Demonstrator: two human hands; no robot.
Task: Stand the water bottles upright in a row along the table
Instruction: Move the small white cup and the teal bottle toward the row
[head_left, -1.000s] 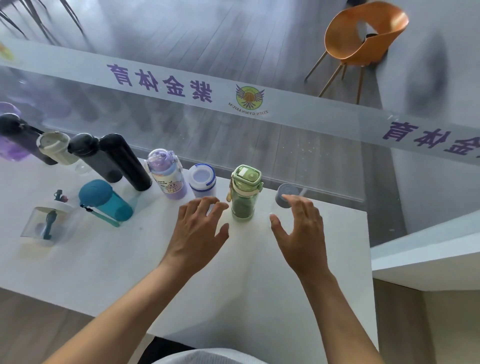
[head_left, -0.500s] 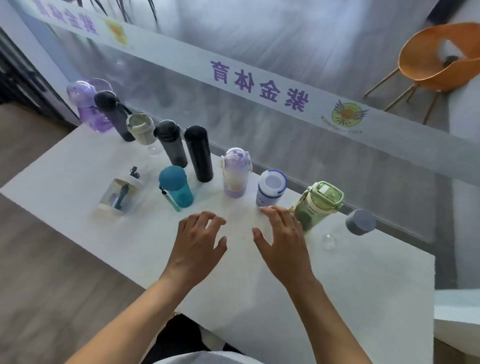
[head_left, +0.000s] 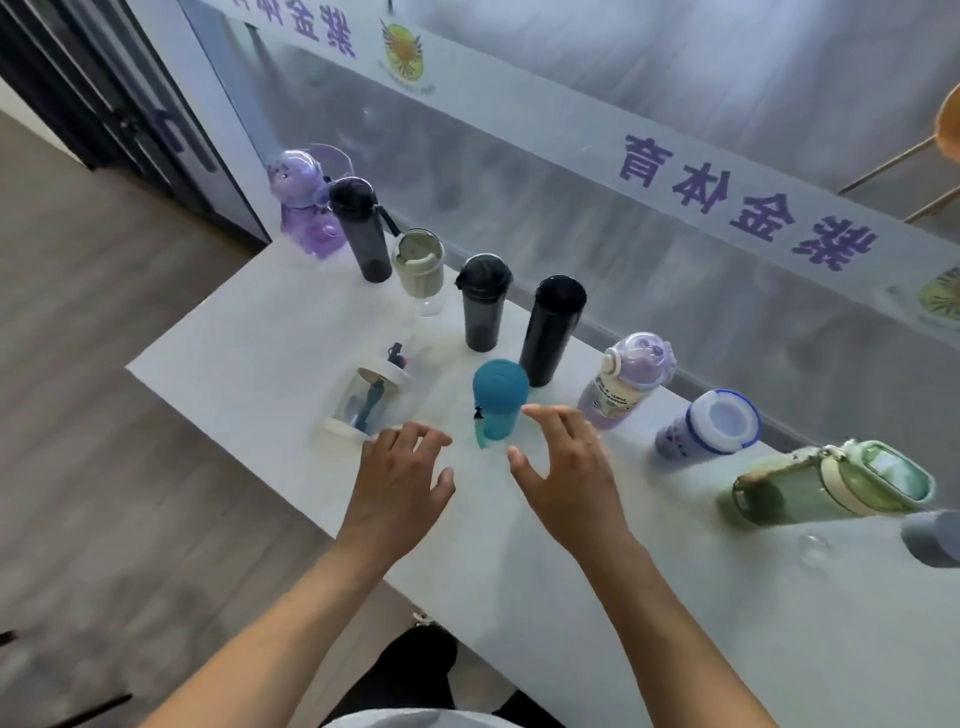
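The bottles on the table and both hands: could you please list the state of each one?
Purple bear-shaped bottle: upright, in row.
Slim dark bottle: upright, lid shut.
Beige-lidded clear bottle: upright.
Smoky grey bottle: upright, lid shut.
Black flask: upright.
Lilac bottle: upright.
Blue-rimmed bottle: upright.
Green bottle: upright.
Teal bottle: upright, before the row.
Clear bottle: upright, before the row.
Left hand: open, empty.
Right hand: open, empty.

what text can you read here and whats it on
"紫金体育" in purple, mirrored: white band on the glass wall.
Same characters, cut off at the top edge: same band.
Round emblem on the band: lettering too blurred.
Label on the lilac bottle: print too small.
Label on the green bottle: unreadable.
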